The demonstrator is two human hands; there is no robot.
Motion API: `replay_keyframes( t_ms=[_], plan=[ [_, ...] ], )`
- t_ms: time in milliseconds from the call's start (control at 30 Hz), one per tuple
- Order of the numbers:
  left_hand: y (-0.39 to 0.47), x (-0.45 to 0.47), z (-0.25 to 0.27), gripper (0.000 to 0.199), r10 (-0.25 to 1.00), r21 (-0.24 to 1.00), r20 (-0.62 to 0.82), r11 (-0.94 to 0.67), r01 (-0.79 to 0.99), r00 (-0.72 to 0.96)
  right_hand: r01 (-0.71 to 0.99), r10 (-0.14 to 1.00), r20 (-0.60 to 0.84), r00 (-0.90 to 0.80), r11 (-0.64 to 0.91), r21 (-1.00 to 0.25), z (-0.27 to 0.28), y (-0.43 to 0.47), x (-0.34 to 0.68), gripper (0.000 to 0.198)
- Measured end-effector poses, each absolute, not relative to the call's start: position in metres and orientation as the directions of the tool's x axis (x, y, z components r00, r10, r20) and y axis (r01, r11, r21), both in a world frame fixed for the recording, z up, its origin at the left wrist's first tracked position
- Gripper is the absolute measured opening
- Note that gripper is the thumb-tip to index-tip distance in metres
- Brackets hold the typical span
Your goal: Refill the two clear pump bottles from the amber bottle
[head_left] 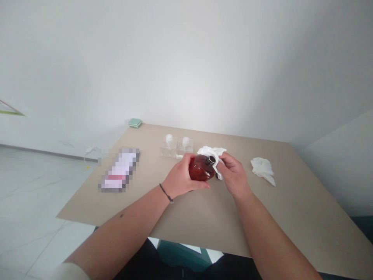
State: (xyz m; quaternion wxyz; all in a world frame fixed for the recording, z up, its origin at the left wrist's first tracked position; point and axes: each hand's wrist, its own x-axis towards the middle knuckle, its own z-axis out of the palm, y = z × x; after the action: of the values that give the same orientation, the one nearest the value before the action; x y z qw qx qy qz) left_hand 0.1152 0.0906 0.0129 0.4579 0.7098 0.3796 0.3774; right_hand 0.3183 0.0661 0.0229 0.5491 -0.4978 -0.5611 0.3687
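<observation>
My left hand (181, 177) is wrapped round a reddish-brown bottle (199, 170), which is tilted so that its dark neck points toward me and to the right. No cap sits on the neck. Pinched in my right hand (233, 171) is a crumpled white tissue (214, 153), spread behind and beside the bottle's neck. A small dark thing shows under the tissue, partly hidden by my right hand; it may be a cap, but I cannot tell. Both hands are over the middle of the table.
Two clear square bottles with white tops (169, 146) (185, 146) stand behind my left hand. A phone with a blurred screen (119, 171) lies at the left. Another crumpled tissue (262, 169) rests at the right. A small green case (135, 123) sits at the table's (204, 221) far left corner, near the wall.
</observation>
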Motion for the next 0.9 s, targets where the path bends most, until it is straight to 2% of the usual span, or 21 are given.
replay_keyframes(
  t_ms=[100,300,700,833,900],
  plan=[
    [0.09,0.115,0.013,0.088,0.87,0.931,0.219,-0.322,0.172,0.442,0.125,0.964,0.24,0.111,0.226,-0.966,0.022,0.066,0.318,0.026],
    [0.089,0.114,0.014,0.072,0.826,0.877,0.321,-0.443,0.183,0.464,0.076,0.973,0.192,0.129,0.184,-0.98,0.02,0.066,0.318,0.034],
    [0.09,0.114,0.015,0.08,0.849,0.825,0.369,-0.486,0.287,0.378,0.048,0.969,0.158,0.191,0.151,-0.987,0.023,0.066,0.319,0.033],
    [0.09,0.113,0.014,0.081,0.851,0.824,0.375,-0.487,0.289,0.367,0.082,0.939,0.144,0.312,0.124,-0.989,0.023,0.071,0.327,0.028],
    [0.091,0.112,0.011,0.081,0.842,0.825,0.395,-0.501,0.262,0.366,0.181,0.913,0.14,0.384,0.075,-0.981,0.023,0.076,0.334,0.031]
  ],
)
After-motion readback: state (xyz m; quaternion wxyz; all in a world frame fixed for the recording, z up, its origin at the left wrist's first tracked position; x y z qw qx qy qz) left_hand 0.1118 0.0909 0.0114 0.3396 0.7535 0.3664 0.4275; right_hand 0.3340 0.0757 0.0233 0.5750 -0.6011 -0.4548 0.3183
